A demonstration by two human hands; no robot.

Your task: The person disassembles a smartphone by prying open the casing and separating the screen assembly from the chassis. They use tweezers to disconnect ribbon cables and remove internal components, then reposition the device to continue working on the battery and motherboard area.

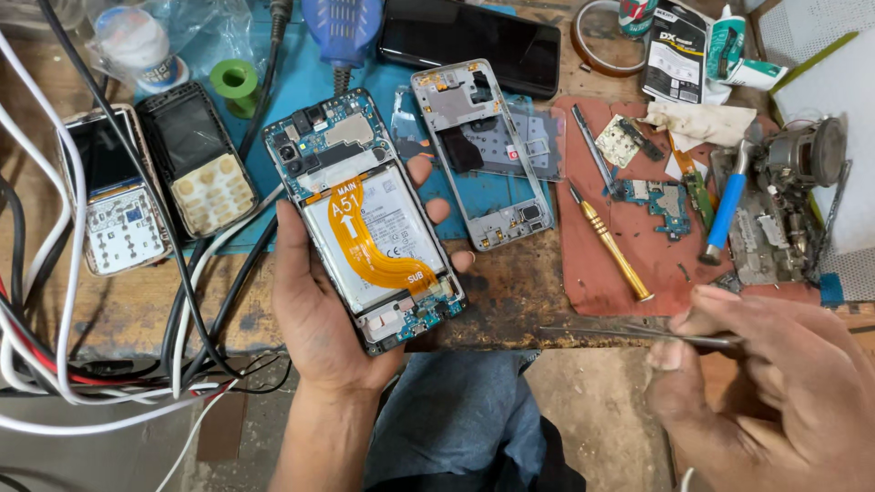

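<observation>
- Left hand point(314, 314) is up from six o'clock, palm under an opened smartphone point(369, 219), fingers wrapped round its right edge and clamped on it.
- The phone's back is off: white battery point(383, 241) in the middle, an orange flex ribbon point(360, 228) curling across it, blue circuit boards showing at the top and bottom ends.
- It sits tilted, camera end towards eleven o'clock, held just above the front edge of the wooden counter point(510, 292).
- Right hand point(775, 364) comes in at four o'clock, fingers pinched together on slim metal tweezers point(629, 333), tips pointing to nine o'clock, short of the phone and not touching it.
- Just beyond the phone, at one o'clock from it, a grey phone mid-frame point(478, 150) lies flat on a blue mat point(483, 196).
- At three o'clock a reddish mat point(620, 264) carries a gold-handled screwdriver point(611, 241), a small blue circuit board point(661, 196) and a blue-handled tool point(725, 210).
- Far left, at nine o'clock, two old keypad phones lie opened side by side: a pale one point(114, 205) and a black one point(196, 169).
- White, black and red cables point(64, 364) tangle down at eight o'clock.
- At twelve o'clock a dark smartphone point(469, 41) lies screen up, a green spool point(234, 80) off to its left.
- Blue denim knee point(456, 419) shows below the counter edge.
</observation>
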